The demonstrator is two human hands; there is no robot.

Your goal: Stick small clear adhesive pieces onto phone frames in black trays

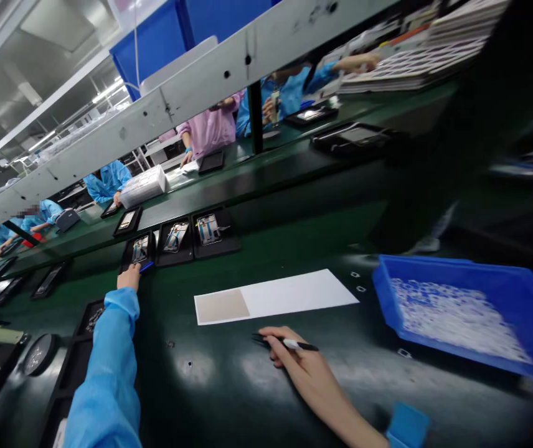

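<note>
The person is stretching the left hand (129,277) up toward the left-centre of the frame. Its fingertips are touching the near edge of a black tray (138,250) that is carrying a phone frame on the green belt (304,199). The knuckles are hiding the fingers, so it cannot be told whether they are gripping the tray or only resting on it. Two neighbouring trays (175,239) are sitting just to its right.

Low in the centre, the right hand (297,361) is lying on the dark bench with its fingers closed around a slim black tool (285,342), just below a white sheet (294,292). A blue bin (385,298) of small white parts is sitting at the lower right.

The tray is lying at full arm's reach. A one-handed pull on its edge is likely to be tilting it, which could shake the phone frame loose or knock the neighbouring trays. The tool's tip is jutting out of the fist and could scratch the sheet.
</note>
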